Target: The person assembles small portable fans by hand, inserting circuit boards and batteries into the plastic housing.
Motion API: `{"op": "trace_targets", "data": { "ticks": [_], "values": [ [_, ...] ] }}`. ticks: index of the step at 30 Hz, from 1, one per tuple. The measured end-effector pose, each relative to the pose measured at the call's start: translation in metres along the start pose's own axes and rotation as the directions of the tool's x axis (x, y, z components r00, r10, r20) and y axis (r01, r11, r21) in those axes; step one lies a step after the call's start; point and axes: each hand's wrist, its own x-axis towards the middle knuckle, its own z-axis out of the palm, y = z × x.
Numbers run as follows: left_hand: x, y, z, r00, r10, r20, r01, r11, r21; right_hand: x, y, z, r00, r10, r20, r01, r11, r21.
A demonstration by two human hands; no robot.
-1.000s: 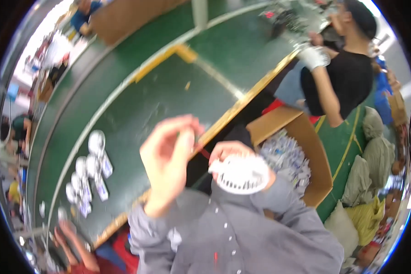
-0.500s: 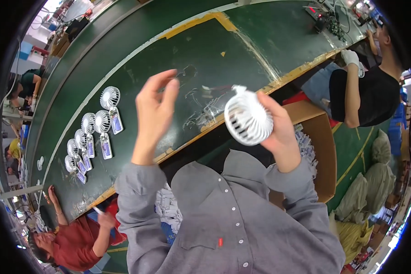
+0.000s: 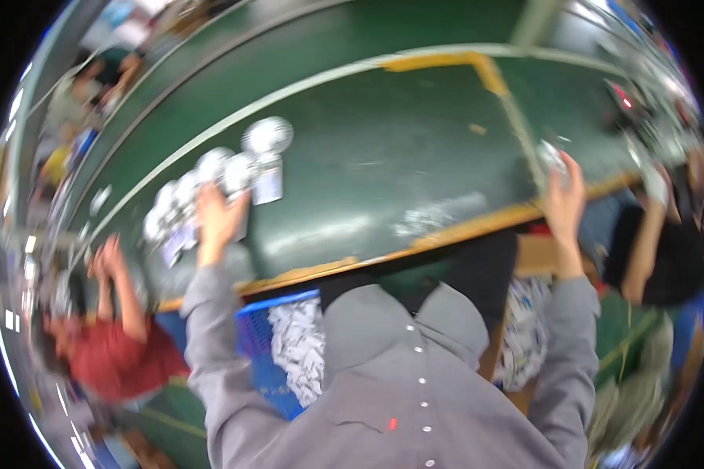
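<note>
Both arms have swung outward since half a second ago, when they were raised together before the chest with the right holding a round white fan; now the green table (image 3: 383,156) spreads between them; a blue crate (image 3: 262,344) of white packets sits below the left wrist; the left hand (image 3: 217,219), fingers spread, rests on the row of small white fans (image 3: 235,168), probably adding to it; the right hand (image 3: 565,199) is closed on a small clear-wrapped piece (image 3: 551,155) at the table's edge.
</note>
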Motion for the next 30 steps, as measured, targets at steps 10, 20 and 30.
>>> {"op": "trace_targets", "data": {
  "ticks": [10, 20, 30],
  "values": [
    [-0.021, 0.121, -0.005, 0.987, -0.012, -0.16, -0.036, 0.955, -0.293, 0.097, 0.167, 0.005, 0.908, -0.417, 0.044, 0.36, 0.72, -0.593],
    [-0.056, -0.079, -0.07, 0.83, -0.506, -0.236, 0.486, 0.863, -0.14, -0.067, -0.213, 0.202, 0.566, -0.669, 0.482, 0.572, 0.74, 0.355],
    [-0.063, -0.006, -0.017, 0.917, -0.386, -0.102, 0.354, 0.905, -0.237, -0.11, -0.237, 0.25, 0.495, -0.628, 0.6, 0.63, 0.735, 0.249]
  ]
}}
